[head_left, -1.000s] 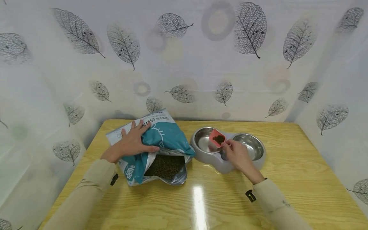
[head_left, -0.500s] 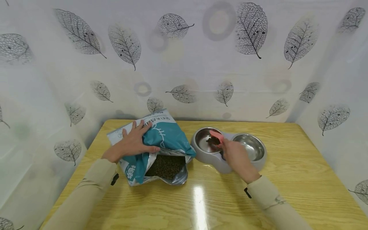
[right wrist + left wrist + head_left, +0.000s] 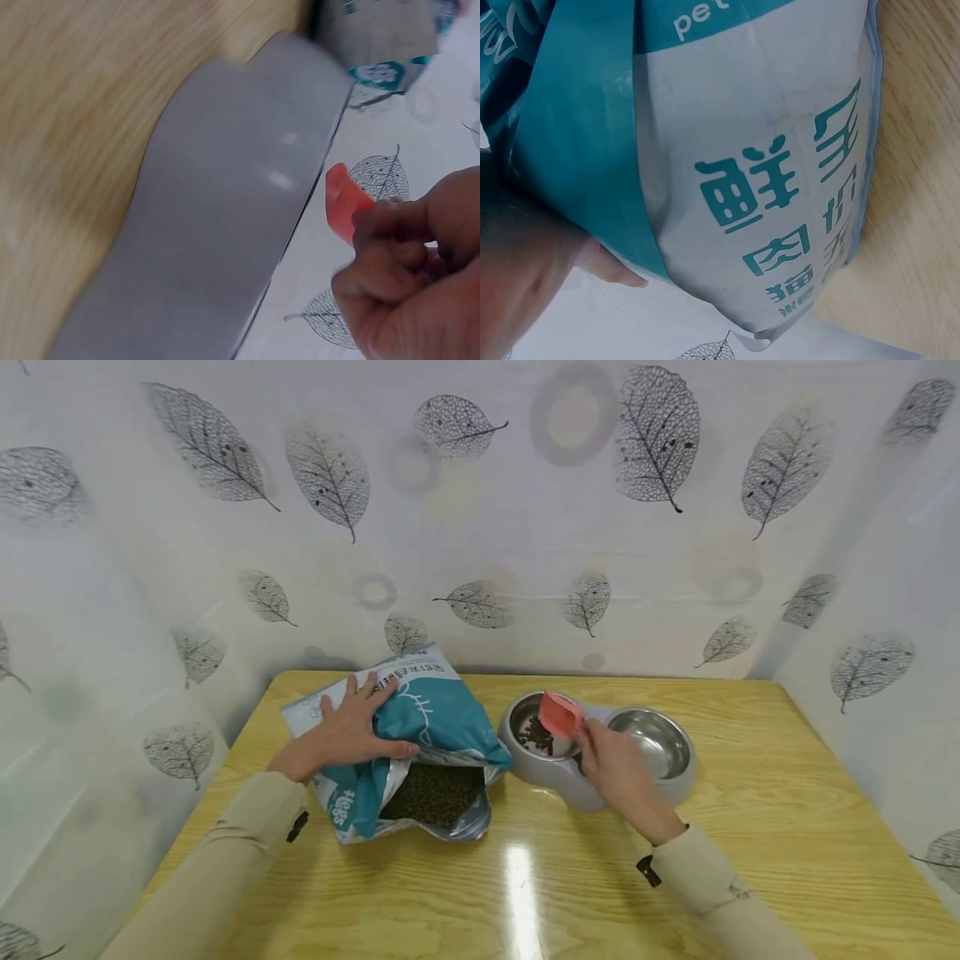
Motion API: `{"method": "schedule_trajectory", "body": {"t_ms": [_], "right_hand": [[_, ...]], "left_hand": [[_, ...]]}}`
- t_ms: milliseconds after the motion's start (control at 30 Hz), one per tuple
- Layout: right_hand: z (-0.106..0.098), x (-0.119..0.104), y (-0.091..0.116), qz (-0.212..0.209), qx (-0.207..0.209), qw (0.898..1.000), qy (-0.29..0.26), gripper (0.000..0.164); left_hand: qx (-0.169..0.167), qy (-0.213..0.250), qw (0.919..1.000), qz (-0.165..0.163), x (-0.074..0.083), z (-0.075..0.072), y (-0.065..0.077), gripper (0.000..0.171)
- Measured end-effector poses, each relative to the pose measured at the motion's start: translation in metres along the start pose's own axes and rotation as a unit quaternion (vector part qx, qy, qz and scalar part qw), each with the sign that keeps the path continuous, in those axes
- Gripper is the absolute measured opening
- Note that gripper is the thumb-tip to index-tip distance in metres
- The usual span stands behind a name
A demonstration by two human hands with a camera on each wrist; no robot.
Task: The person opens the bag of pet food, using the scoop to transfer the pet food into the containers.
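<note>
My right hand [image 3: 618,768] pinches a small pink scoop [image 3: 559,716] by its handle, tilted over the left steel bowl of a grey double pet bowl [image 3: 551,771]. Brown kibble [image 3: 536,735] lies in that left bowl; the right bowl [image 3: 663,743] shows bare metal. In the right wrist view the scoop [image 3: 345,202] sticks out past curled fingers. My left hand [image 3: 345,733] rests with spread fingers on a teal and white pet food bag [image 3: 450,714]. The bag lies on its side, its mouth open toward me, with kibble [image 3: 435,795] showing inside.
Everything stands on a light wooden table [image 3: 420,902]. A pale curtain [image 3: 495,543] with a leaf print hangs behind and at both sides. The food bag is left of the double bowl, close to its edge.
My right hand has tipped the scoop over the left bowl, and the kibble has fallen from it into the bowl. My left hand has stayed on the bag.
</note>
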State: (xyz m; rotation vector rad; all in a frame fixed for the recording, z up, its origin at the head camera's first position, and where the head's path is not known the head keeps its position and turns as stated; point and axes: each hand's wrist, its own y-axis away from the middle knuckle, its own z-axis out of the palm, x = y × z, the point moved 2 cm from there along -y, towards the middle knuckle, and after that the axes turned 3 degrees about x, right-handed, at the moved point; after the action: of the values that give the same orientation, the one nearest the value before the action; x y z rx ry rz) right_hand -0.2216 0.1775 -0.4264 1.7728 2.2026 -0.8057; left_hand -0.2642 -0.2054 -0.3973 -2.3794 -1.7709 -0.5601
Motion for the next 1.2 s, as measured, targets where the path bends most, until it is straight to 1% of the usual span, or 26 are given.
{"method": "schedule_trajectory", "body": {"t_ms": [33,67,100,133,167,200,233,267,333,367,433,500,533,600,633,667,767,833,867,1000,1100,1200], "right_hand": [[0.000,-0.001,0.000,0.026,-0.018,0.998,-0.047,0.022],[-0.001,-0.003,0.001,0.055,-0.037,0.993,-0.098,0.026],[-0.002,-0.004,0.002,0.084,-0.053,0.984,-0.148,0.030],[-0.002,-0.005,0.003,0.112,-0.072,0.969,-0.206,0.034],[-0.003,-0.006,0.006,0.140,-0.093,0.952,-0.258,0.036],[-0.004,-0.007,0.008,0.159,-0.113,0.933,-0.303,0.038],[-0.005,-0.008,0.011,0.173,-0.134,0.912,-0.348,0.037],[-0.005,-0.008,0.014,0.177,-0.156,0.893,-0.383,0.037],[-0.005,-0.011,0.020,0.165,-0.207,0.860,-0.437,0.036],[-0.005,-0.013,0.024,0.151,-0.230,0.851,-0.448,0.035],[-0.003,-0.018,0.030,0.120,-0.271,0.839,-0.457,0.036],[0.000,-0.025,0.037,0.099,-0.300,0.835,-0.451,0.040],[0.003,-0.029,0.040,0.094,-0.311,0.836,-0.443,0.041],[0.009,-0.036,0.046,0.084,-0.322,0.846,-0.416,0.044],[0.012,-0.040,0.048,0.078,-0.321,0.857,-0.396,0.044],[0.015,-0.044,0.051,0.067,-0.316,0.869,-0.374,0.043],[0.024,-0.055,0.055,0.023,-0.288,0.907,-0.308,0.038],[0.029,-0.062,0.056,-0.007,-0.263,0.927,-0.269,0.035],[0.031,-0.065,0.057,-0.021,-0.252,0.933,-0.256,0.035],[0.039,-0.077,0.058,-0.051,-0.223,0.948,-0.221,0.036],[0.044,-0.085,0.058,-0.061,-0.212,0.954,-0.203,0.038],[0.047,-0.089,0.056,-0.057,-0.208,0.957,-0.194,0.040]], "left_hand": [[0.000,0.000,1.0000,-0.001,0.000,0.000,0.000,0.122],[0.000,0.000,1.0000,-0.002,0.000,0.000,0.000,0.122],[-0.001,0.002,1.0000,-0.003,0.000,-0.001,0.001,0.122],[-0.001,0.001,1.0000,-0.002,0.000,-0.001,0.001,0.122],[-0.001,0.003,1.0000,-0.001,0.000,-0.001,0.001,0.122],[-0.001,0.004,1.0000,0.000,0.000,0.000,0.001,0.122],[-0.002,0.004,1.0000,0.001,0.000,0.000,0.001,0.122],[-0.003,0.004,1.0000,0.001,0.001,0.001,0.001,0.122],[-0.004,0.004,1.0000,0.001,0.001,0.002,0.001,0.122],[-0.004,0.005,1.0000,0.000,0.001,0.002,0.001,0.122],[-0.004,0.003,1.0000,0.000,0.001,0.002,0.001,0.122],[-0.003,0.002,1.0000,0.000,0.001,0.001,0.000,0.122],[-0.003,0.001,1.0000,0.000,0.001,0.001,0.000,0.122],[-0.003,-0.001,1.0000,0.001,0.001,0.001,0.000,0.122],[-0.002,0.000,1.0000,0.001,0.001,0.001,0.000,0.122],[-0.003,0.000,1.0000,0.001,0.000,0.001,0.000,0.121],[-0.004,0.001,1.0000,0.002,0.000,0.001,-0.001,0.121],[-0.004,0.003,1.0000,0.002,0.001,0.001,-0.001,0.121],[-0.004,0.003,1.0000,0.002,0.001,0.001,-0.001,0.121],[0.000,0.005,1.0000,0.003,0.001,0.001,0.000,0.121],[0.000,0.005,1.0000,0.002,0.001,0.001,0.001,0.121],[0.000,0.007,1.0000,0.002,0.003,0.001,0.001,0.122]]}}
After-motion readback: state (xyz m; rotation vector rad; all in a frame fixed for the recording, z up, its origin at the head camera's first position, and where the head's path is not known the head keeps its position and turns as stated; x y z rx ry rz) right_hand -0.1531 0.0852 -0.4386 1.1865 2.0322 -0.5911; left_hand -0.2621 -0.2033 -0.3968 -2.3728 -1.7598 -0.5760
